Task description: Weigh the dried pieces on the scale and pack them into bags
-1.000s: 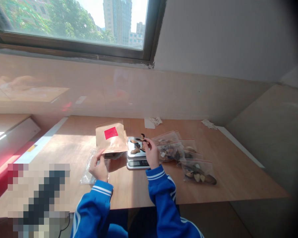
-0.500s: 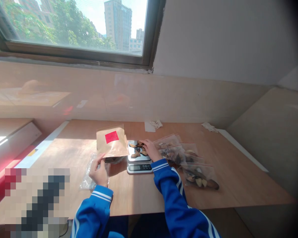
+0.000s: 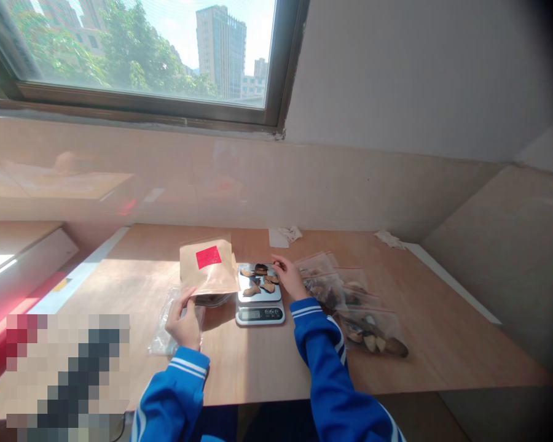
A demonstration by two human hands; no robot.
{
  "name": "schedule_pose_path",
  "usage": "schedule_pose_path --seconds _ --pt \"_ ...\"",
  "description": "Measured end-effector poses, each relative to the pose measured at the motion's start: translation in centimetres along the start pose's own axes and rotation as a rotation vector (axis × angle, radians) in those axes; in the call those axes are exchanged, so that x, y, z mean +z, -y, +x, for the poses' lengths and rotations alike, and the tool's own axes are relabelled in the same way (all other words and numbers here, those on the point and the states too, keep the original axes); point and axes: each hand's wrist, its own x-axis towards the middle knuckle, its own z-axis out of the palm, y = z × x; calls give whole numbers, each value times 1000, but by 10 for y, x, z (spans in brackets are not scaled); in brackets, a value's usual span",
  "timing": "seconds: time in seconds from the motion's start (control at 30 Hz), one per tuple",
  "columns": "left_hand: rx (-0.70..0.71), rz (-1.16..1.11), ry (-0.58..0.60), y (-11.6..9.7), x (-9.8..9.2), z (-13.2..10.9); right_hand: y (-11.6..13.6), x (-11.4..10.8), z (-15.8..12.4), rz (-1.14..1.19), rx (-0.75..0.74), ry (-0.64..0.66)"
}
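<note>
Two hands flank the digital scale (image 3: pixel 260 298). Right hand (image 3: pixel 289 279) sits at the scale's rt edge, fingers loosely curled, nothing seen in them. Left hand (image 3: pixel 185 319), left of scale, pinches the kraft pouch (image 3: pixel 207 267) bottom edge. Dried pieces (image 3: pixel 259 279) lie on the pan. Filled zip bags (image 3: pixel 350 301) crowd rt of scale; bare tabletop (image 3: pixel 442 331) beyond them.

wooden table (image 3: pixel 442 344) carries scale (image 3: pixel 260 304), kraft pouch (image 3: pixel 208 267), clear bags (image 3: pixel 350 301).
</note>
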Motion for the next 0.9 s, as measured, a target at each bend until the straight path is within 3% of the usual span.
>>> schedule_pose_path --seconds 0.13,0.47,0.73,0.9 --pt "15 -5 4 0 0 0 -4 4 2 152 36 -91" --pt "11 0 4 1 0 -1 -19 17 3 412 214 -130" --pt "9 16 9 -1 0 -1 -3 13 2 659 277 -207" --pt "-3 9 9 -1 0 0 10 2 -5 630 243 -300"
